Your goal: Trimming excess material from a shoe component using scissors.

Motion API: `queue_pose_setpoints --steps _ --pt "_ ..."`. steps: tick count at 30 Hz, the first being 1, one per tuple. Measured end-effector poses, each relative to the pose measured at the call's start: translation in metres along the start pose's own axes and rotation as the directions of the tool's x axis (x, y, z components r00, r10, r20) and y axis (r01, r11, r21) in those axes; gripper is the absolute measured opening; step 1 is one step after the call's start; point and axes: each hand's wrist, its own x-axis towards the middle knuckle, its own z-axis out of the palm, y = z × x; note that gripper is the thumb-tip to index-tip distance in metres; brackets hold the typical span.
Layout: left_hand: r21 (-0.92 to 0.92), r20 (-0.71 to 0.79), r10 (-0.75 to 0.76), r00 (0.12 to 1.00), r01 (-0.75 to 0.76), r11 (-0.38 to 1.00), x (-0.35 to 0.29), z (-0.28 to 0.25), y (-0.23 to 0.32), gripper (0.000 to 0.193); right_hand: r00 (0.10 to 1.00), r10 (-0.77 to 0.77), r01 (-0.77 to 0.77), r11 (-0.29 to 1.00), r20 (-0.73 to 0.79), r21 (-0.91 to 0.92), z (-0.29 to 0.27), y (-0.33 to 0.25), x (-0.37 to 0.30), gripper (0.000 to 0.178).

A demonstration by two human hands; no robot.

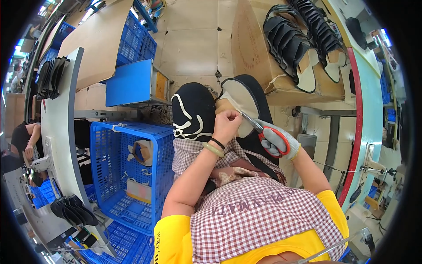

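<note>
A cream and tan shoe upper (239, 99) with a black edge lies over my right knee. My left hand (226, 126), bare with a bangle and a dark band at the wrist, has its fingers pinched together on the upper's near part. In a grey glove, my right hand (281, 136) grips red-handled scissors (274, 140). The scissor blades point up and left, beside my left fingertips and against the upper. Whether the blades are parted is hard to make out. Curled white strips (181, 115) lie on the dark cloth over my left knee.
On the left stands a blue plastic crate (99, 171) with a few pieces inside. Rows of black and cream shoe uppers (290, 44) rest on a cardboard box (250, 53) at far right. Tables flank me; the right one has a red edge (355, 101). Another person's arm (33, 138) shows far left.
</note>
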Motion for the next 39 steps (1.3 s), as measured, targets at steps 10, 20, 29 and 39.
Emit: queue_pose_setpoints --steps 10,20,29,39 --pt "-0.224 0.213 -0.144 0.966 0.191 0.956 0.005 -0.009 0.008 0.01 0.973 0.095 -0.192 0.843 0.212 0.503 -0.012 0.005 0.005 0.056" --pt "-0.238 0.355 -0.069 0.932 0.162 0.958 0.011 -0.018 -0.003 0.008 0.961 0.163 -0.159 0.987 -0.222 0.038 0.035 -0.019 0.012 0.052" --pt "-0.205 0.585 0.076 0.808 0.056 0.977 0.006 -0.022 -0.001 0.005 0.929 0.191 -0.169 0.981 -0.319 0.094 0.04 -0.028 0.043 0.035" --pt "-0.28 0.355 0.059 0.933 0.045 0.959 -0.004 -0.047 0.016 0.015 0.951 0.111 -0.119 0.993 -0.289 -0.007 0.038 -0.028 0.049 0.027"
